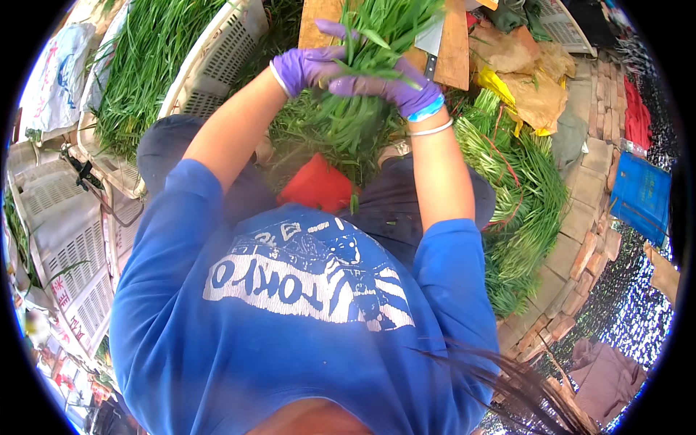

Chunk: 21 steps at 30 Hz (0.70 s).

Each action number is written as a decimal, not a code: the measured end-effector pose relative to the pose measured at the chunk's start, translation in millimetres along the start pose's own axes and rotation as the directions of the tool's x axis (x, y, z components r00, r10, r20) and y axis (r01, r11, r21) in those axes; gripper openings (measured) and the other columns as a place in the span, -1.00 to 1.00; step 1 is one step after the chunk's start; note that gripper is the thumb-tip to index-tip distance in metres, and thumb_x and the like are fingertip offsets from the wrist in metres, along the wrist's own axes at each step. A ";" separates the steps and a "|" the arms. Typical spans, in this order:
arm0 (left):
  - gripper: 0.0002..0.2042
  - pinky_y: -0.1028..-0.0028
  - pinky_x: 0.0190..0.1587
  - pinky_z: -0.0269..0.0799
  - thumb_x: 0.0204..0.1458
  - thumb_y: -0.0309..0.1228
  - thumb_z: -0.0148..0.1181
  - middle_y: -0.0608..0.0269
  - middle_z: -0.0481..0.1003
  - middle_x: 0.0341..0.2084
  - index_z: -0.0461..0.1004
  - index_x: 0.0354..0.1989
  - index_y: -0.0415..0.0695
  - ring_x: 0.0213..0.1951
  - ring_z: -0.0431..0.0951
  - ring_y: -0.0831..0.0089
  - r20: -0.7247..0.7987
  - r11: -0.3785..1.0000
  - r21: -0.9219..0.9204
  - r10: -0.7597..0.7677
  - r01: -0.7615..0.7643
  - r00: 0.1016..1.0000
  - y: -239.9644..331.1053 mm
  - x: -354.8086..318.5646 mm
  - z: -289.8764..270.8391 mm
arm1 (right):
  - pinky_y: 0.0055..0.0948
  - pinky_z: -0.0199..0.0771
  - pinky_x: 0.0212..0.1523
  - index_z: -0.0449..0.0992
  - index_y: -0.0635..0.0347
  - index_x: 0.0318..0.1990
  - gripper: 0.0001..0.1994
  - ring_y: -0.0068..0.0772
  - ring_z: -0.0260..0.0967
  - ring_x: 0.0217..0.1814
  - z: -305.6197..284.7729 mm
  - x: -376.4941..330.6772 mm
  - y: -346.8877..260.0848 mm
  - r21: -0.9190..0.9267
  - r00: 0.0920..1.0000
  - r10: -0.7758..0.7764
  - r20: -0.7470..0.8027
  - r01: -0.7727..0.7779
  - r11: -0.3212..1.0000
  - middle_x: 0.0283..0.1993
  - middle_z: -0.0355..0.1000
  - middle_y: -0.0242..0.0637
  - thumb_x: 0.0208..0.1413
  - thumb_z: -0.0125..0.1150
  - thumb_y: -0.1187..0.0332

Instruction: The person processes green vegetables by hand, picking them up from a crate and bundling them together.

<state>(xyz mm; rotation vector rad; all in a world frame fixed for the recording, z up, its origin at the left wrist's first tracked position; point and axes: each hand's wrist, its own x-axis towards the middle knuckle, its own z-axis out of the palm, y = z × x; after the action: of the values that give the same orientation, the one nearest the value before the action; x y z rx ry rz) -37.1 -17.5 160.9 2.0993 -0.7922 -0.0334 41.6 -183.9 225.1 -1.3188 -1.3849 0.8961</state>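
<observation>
In purple gloves, my left hand (308, 69) and my right hand (406, 90) are closed around a loose bunch of garlic chives (377, 43) at the top of the view. Its long leaves fan up and to the right, blurred in places, and more hang below my fingers. Behind the bunch is a wooden board (454, 54). A knife (430, 51) with a broad blade and dark handle lies on it, just beyond my right hand. Parts of the fingers are hidden by the leaves.
A white plastic crate (210, 65) of long greens stands at the left, with more crates (69, 246) nearer. Tied bundles of chives (522, 210) lie right of my knee. Beyond them are brown paper (547, 80) and bricks (583, 257). Something red (317, 185) sits between my legs.
</observation>
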 end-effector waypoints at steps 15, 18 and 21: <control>0.37 0.23 0.47 -0.13 -0.42 -0.10 0.64 0.01 -0.11 0.49 -0.31 0.52 -0.09 0.49 -0.08 0.12 -0.590 0.993 -0.033 -0.114 0.117 0.799 149.6 -81.1 4.8 | -0.37 0.57 -0.18 0.54 0.32 -0.13 -0.75 -0.38 0.50 -0.27 -35.4 20.5 -102.6 0.583 0.779 0.220 -0.588 0.218 0.783 -0.28 0.54 -0.27 0.22 0.24 0.28; 0.41 0.19 0.44 -0.03 -0.55 -0.13 0.66 -0.12 -0.03 0.45 -0.25 0.50 -0.20 0.43 0.05 -0.04 -0.555 0.933 0.271 -0.050 0.238 0.830 181.3 -87.5 7.4 | -0.37 0.59 -0.22 0.56 0.28 -0.15 -0.77 -0.37 0.51 -0.30 -24.5 28.1 -126.2 0.636 0.801 0.220 -0.556 0.239 0.734 -0.29 0.55 -0.27 0.21 0.25 0.27; 0.48 0.03 0.41 0.00 -0.62 0.03 0.65 -0.13 -0.01 0.43 -0.28 0.49 -0.23 0.38 0.11 -0.12 -0.694 0.846 0.389 0.009 0.364 0.720 206.2 -67.9 24.0 | -0.40 0.53 -0.13 0.59 0.36 -0.23 -0.73 -0.38 0.50 -0.24 -7.1 32.2 -156.4 0.521 0.809 0.146 -0.569 0.218 0.825 -0.28 0.59 -0.20 0.24 0.19 0.26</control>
<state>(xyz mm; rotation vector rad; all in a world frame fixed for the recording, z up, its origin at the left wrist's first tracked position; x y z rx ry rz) -206.6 -84.6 281.3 2.4090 -0.1239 0.8867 10.7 -174.4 381.7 -0.9666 -0.5734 0.6994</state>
